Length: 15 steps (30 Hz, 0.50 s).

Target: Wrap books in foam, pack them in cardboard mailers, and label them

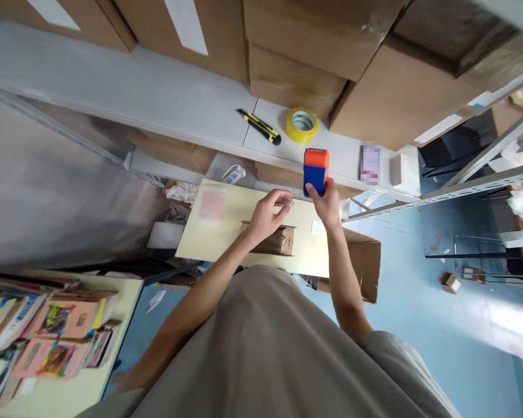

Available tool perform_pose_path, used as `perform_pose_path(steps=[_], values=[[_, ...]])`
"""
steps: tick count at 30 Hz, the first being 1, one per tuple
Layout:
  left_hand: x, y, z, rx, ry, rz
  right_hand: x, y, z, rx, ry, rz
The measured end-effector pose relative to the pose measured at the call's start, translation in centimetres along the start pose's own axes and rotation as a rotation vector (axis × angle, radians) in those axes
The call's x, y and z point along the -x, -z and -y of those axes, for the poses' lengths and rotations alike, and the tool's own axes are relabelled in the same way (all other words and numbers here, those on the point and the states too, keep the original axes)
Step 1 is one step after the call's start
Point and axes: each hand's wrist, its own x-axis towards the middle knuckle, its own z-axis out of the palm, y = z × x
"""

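Note:
My right hand (326,203) is closed around a small blue-and-orange block-shaped tool (316,174), held upright in front of the shelf edge; its exact kind I cannot make out. My left hand (271,213) hovers with curled fingers and a gap between thumb and fingertips, nothing in it. Below that hand, a small cardboard box (283,241) sits on the pale yellow table (224,232). On the grey shelf (157,93) lie a black-and-yellow utility knife (260,126) and a roll of yellow tape (302,125).
Large cardboard boxes (300,75) line the back of the shelf. A purple packet (370,164) lies at its right end. An open carton (366,264) stands right of the table. Books and papers (56,331) cover another table at lower left.

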Motion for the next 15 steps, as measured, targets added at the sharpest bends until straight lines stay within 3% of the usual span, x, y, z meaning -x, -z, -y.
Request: perform_pose_path(steps=[3, 7, 10, 15], values=[[4.9, 0.3, 0.4, 0.083, 0.144, -0.080, 6.8, -2.5, -0.8, -0.402, -0.002, 0.253], [10.2, 1.5, 0.1, 0.131, 0.330, -0.140, 13.0, -5.4, -0.1, -0.459, -0.068, 0.355], [12.4, 2.7, -0.8, 0.112, 0.376, -0.150, 15.2, -6.7, 0.8, -0.394, -0.070, 0.376], [14.0, 5.0, -1.8, 0.054, 0.325, -0.091, 15.9, -7.5, 1.6, -0.348, -0.046, 0.386]])
